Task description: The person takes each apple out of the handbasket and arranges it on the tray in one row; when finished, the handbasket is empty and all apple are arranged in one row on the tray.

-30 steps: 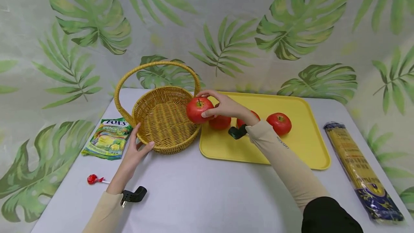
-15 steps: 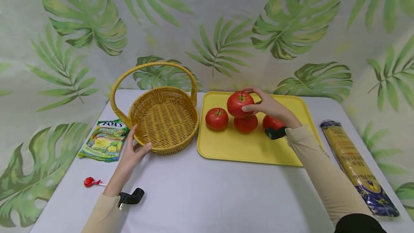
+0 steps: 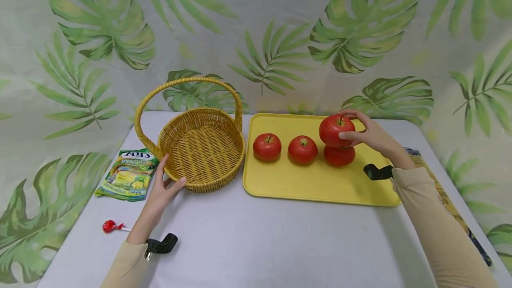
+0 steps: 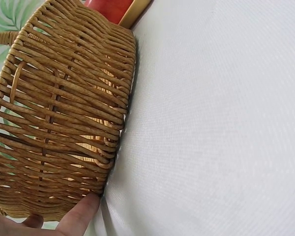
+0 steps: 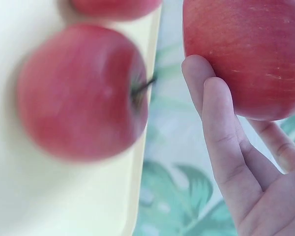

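In the head view my right hand (image 3: 370, 136) holds a red apple (image 3: 335, 131) by its sides, fingers behind it and thumb in front. That apple is above the rightmost of three apples on the yellow tray (image 3: 304, 186), partly covering that lower apple (image 3: 339, 157). In the right wrist view the fingers (image 5: 219, 113) lie against the held apple (image 5: 250, 54), with a stemmed apple (image 5: 83, 93) below on the tray. My left hand (image 3: 160, 192) rests against the near left side of a wicker basket (image 3: 208, 154), fingers spread. Its thumb (image 4: 81, 214) touches the basket's woven wall (image 4: 64, 113) low down.
Two more apples, a left one (image 3: 267, 147) and a middle one (image 3: 302, 149), sit on the tray. A green candy bag (image 3: 130, 174) lies left of the basket, and a red lollipop (image 3: 109, 226) nearer. A pasta packet (image 3: 452, 208) lies far right, partly behind my right sleeve.
My right hand has carried the apple rightwards, from beside the basket's rim across the tray to above the rightmost apple. My left hand has stayed against the basket.
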A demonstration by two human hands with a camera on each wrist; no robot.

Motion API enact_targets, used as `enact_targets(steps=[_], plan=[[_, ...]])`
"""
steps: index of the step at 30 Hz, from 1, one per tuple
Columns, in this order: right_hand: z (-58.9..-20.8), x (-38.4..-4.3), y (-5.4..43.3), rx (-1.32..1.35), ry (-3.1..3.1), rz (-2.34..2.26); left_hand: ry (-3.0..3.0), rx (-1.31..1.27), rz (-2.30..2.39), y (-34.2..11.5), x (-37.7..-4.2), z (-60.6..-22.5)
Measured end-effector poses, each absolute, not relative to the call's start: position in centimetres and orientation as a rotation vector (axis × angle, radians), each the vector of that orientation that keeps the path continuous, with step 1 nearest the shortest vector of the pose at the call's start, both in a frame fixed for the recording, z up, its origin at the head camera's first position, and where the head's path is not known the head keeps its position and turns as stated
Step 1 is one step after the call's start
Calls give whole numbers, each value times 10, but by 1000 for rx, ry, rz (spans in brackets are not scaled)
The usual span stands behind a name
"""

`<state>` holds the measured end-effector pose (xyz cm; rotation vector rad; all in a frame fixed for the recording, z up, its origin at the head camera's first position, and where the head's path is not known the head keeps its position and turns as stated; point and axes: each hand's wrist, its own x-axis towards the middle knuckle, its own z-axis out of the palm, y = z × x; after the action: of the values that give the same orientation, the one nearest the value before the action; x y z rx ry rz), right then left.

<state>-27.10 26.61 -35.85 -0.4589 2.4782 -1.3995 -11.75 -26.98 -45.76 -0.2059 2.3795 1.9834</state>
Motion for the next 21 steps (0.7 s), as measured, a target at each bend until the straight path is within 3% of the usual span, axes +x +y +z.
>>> enact_targets(steps=[21], plan=[[-402,-244,370,-248,2610,-1408,2387,-236,1974,-269,-119,-458]])
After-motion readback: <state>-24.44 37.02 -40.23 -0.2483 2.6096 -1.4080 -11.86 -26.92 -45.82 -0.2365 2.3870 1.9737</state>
